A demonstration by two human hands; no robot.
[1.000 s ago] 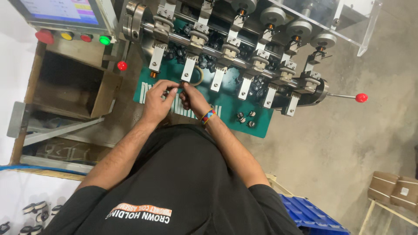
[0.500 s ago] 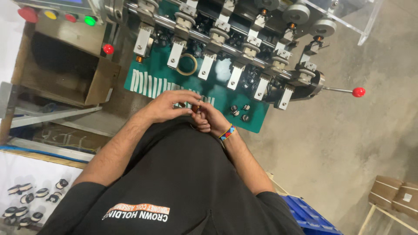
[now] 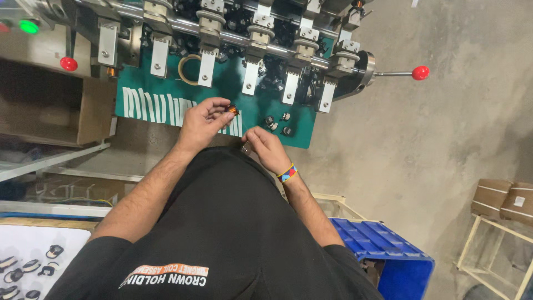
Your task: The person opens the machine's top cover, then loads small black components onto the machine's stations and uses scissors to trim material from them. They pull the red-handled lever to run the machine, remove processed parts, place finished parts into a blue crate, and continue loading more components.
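Note:
My left hand [image 3: 202, 121] pinches a small dark coil part with copper-coloured winding [image 3: 231, 110] above the green work plate [image 3: 166, 89]. A little to the right and lower, my right hand [image 3: 262, 144], with a coloured wristband, holds a tiny metallic piece [image 3: 245, 148] at its fingertips; what that piece is I cannot tell. The hands are a short gap apart. Three small dark parts [image 3: 277, 123] lie on the green plate just beyond my right hand. White strips [image 3: 150, 105] are lined up on the plate left of my left hand.
A winding machine with a row of metal clamps [image 3: 252, 50] spans the top, with red-knobbed levers at the right [image 3: 420, 72] and the left [image 3: 69, 63]. A tape ring [image 3: 189, 68] lies on the plate. A blue crate [image 3: 383, 250] stands lower right, cardboard boxes [image 3: 502, 200] far right.
My hands were joined close to my body; they have now separated, the left one lifting the coil part toward the plate. The camera view has shifted left and nearer.

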